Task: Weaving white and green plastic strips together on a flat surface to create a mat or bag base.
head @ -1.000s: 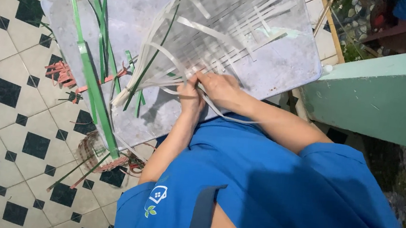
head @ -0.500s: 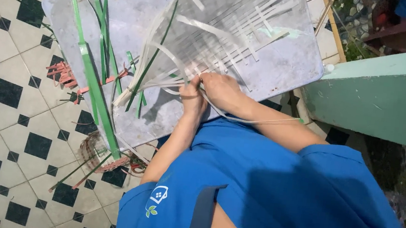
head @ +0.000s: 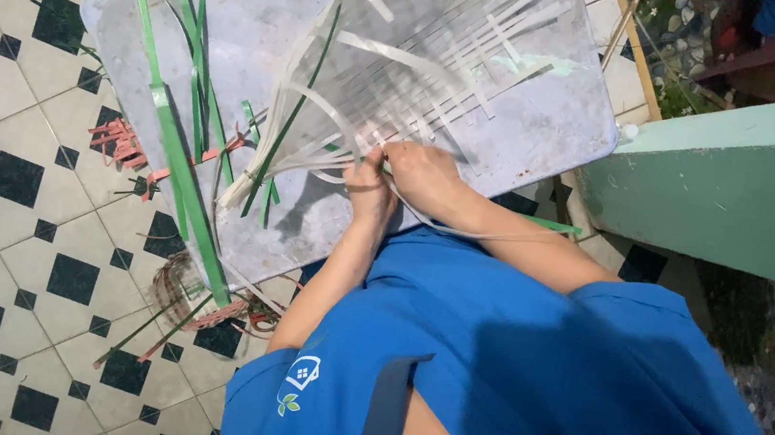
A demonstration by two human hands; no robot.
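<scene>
A woven mat of white plastic strips (head: 443,51) lies on a grey sheet (head: 549,139). My left hand (head: 366,191) and my right hand (head: 425,175) meet at the mat's near edge. Both pinch loose white strips (head: 322,110) that curl out of the weave toward the left. A thin white strip (head: 463,232) trails from my right hand across my forearm. My blue shirt (head: 533,386) fills the lower part of the view.
Long green strips (head: 173,157) lie across the left of the sheet and over its edge. Red scraps (head: 117,139) and a wire tangle (head: 174,281) lie on the black-and-white tiled floor (head: 11,236). A green low wall (head: 745,197) stands at the right.
Both hands stay at the mat's near edge with only small finger movements. The view has shifted slightly.
</scene>
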